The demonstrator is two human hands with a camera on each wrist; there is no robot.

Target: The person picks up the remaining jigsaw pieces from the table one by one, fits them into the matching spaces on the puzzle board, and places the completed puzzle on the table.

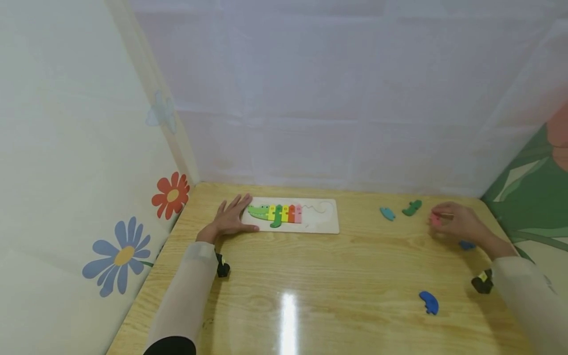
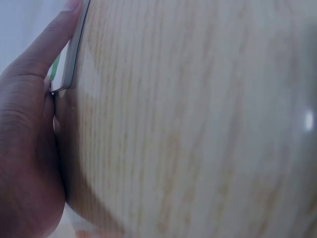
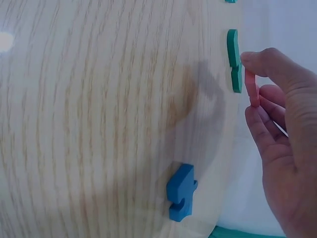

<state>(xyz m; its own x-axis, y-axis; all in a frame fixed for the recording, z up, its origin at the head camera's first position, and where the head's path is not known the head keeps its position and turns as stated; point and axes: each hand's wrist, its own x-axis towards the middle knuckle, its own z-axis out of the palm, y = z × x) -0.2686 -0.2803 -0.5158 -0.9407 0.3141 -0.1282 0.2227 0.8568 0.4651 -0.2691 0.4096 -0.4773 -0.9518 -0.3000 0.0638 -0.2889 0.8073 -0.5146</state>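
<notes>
A white puzzle board (image 1: 320,227) lies near the back of the table, with a crocodile puzzle (image 1: 284,214) of green, yellow, orange and pink pieces filling its left part. A curved outline marks the bare right part. My left hand (image 1: 231,219) rests at the board's left end, fingers spread, thumb along the front edge. In the left wrist view the thumb (image 2: 42,49) lies against the board's side. At the right, my right hand (image 1: 461,224) pinches a pink puzzle piece (image 3: 251,88) between thumb and fingertips, held just above the table.
Left of the right hand lie a green puzzle piece (image 1: 412,208) and a light-blue one (image 1: 387,213). A dark-blue piece (image 1: 467,245) sits partly under the right wrist. Nearer the front is a curved blue piece (image 1: 429,302). A white cloth wall (image 1: 284,98) stands behind the table.
</notes>
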